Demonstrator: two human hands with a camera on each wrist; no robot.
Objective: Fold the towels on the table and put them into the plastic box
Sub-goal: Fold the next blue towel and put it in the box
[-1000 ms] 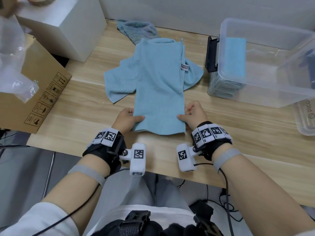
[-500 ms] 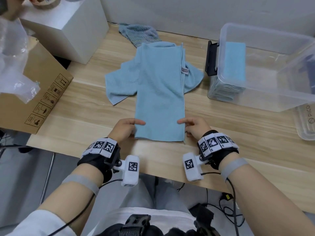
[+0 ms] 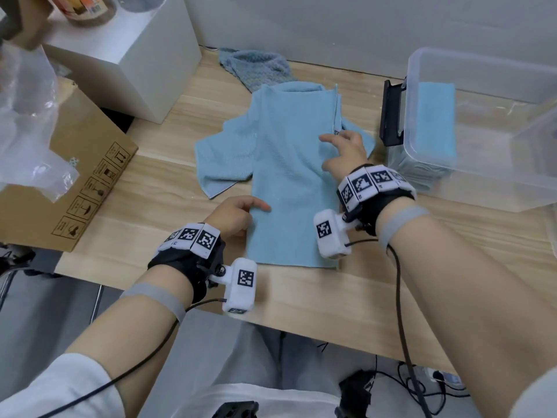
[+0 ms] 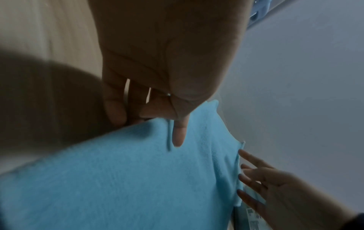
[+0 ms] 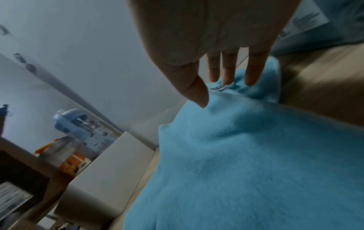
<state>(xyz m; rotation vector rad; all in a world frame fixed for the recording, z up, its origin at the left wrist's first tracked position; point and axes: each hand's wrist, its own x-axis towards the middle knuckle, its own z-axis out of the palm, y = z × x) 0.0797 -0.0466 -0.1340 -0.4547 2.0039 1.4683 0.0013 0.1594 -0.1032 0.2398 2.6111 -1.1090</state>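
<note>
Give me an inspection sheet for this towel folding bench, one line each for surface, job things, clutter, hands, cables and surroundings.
Surface: wooden table, bare along the near edge.
Job's things: blue towel lies as a long folded strip, loose parts sticking out both sides; plastic box at right already holds folded towels; grey-blue towel bunched at the back.
Clutter: cardboard box, plastic bag, white box with jars on top.
Hands: left hand rests on the strip's near left edge; right hand open at its right edge by the label.
Cables: black wires run from both wrist cameras.
Surroundings: plain wall behind.
</note>
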